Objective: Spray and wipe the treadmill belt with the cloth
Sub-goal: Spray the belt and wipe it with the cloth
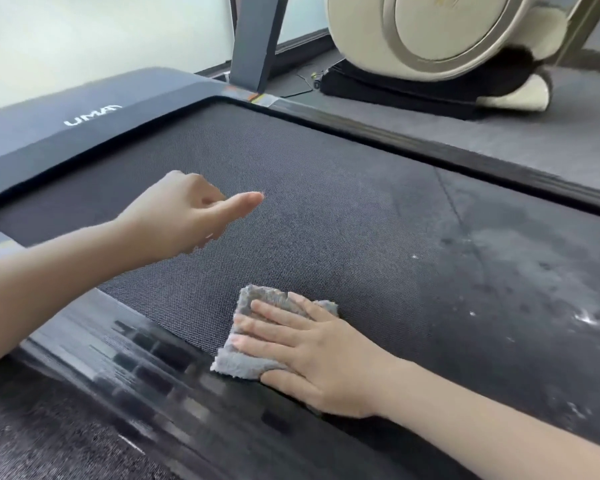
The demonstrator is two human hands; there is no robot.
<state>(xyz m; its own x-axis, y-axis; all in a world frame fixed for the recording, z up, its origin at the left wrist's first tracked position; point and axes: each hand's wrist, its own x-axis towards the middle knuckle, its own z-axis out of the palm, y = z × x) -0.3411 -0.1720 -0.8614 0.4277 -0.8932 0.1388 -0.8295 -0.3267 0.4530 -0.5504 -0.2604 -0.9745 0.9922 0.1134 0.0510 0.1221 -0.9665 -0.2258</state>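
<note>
Plainly, the right hand (312,362) lay flat on the grey cloth (245,363), fingers (274,313) straight and spread, pressing down rather than gripping. The cloth sat folded under those fingers, on the near edge of the treadmill belt (326,209), its lower corner touching the near side rail (146,358). The fingertips pointed toward the motor cover (84,133). The belt's long axis ran from that cover back past the wrist.

Ahead of the fingertips the weave looked dark and clean. The dusty patch (520,282), grey and flecked with white, lay the other way, behind the heel of the hand and across from the forearm. That was probably where the wiping had yet to go, so the next stroke would likely need to draw back along the belt's length toward the wrist side.

The left hand (184,209) hovered above the belt, beyond the cloth and nearer the cover, fingers loosely curled with one digit out, holding nothing. The right hand was the nearer to the dust. No spray bottle was in view.
</note>
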